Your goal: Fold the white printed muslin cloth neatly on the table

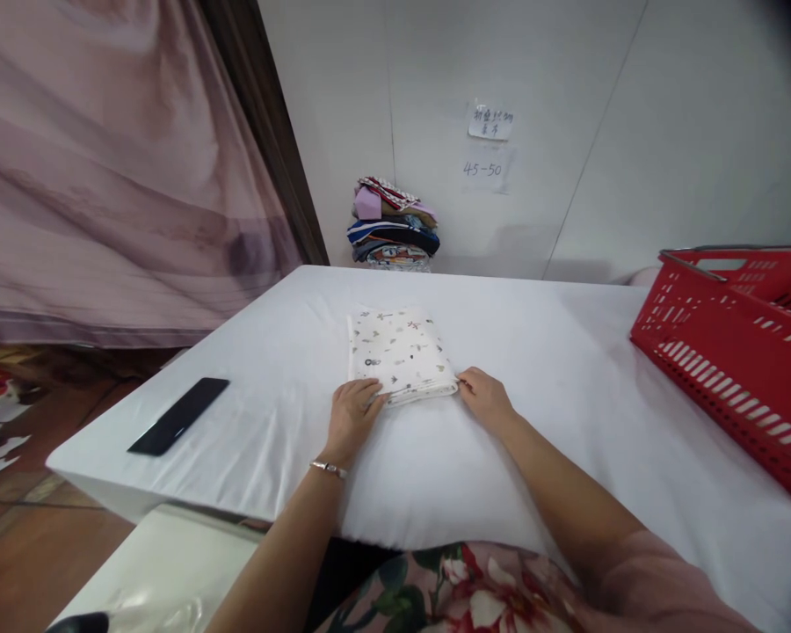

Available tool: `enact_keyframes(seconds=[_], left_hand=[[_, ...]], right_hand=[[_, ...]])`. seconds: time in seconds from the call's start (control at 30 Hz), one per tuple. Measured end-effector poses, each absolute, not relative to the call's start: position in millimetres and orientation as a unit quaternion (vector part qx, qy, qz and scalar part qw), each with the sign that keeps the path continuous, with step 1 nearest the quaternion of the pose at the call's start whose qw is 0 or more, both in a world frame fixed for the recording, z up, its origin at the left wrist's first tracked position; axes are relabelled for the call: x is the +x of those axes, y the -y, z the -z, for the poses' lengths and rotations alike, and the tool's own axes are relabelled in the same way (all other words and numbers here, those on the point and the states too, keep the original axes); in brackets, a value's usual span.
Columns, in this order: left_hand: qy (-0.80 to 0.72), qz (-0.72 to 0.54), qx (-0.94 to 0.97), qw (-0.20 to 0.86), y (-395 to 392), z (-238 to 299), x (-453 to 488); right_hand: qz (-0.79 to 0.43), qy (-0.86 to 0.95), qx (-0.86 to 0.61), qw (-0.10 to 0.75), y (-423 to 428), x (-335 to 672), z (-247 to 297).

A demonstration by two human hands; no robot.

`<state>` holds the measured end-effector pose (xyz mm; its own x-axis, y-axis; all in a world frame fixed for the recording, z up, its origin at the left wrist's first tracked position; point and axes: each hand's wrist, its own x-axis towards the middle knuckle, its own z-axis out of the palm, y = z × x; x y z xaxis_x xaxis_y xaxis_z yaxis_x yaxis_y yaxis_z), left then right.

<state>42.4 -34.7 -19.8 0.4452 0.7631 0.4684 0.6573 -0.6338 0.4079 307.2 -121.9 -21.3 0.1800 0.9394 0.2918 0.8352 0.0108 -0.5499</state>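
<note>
A white cloth (399,347) with small scattered prints lies folded into a rough rectangle on the white-covered table (270,352). Its layers show along the near edge. At the near left corner, my left hand (356,411) grips the cloth, with the fingers on top and the thumb towards the near edge. My right hand (486,397) is closed at the near right corner, pinching the edge between thumb and fingers. The undersides of the fingers are hidden on both hands.
A black flat slab (179,416) lies at the table's left. On the right stands a red plastic basket (731,352) with a metal handle. Beyond the far edge is a stack of folded fabrics (395,224) against the wall. A pink curtain (119,176) hangs at left.
</note>
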Motion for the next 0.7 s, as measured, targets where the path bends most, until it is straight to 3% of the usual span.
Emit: enact_keyframes(seconds=[0.7], left_hand=[[-0.417,-0.326,0.844,0.085,34.7,20.6,42.4]], right_hand=[[-0.073,0.641,-0.707,0.29,124.5,304.0,20.3]])
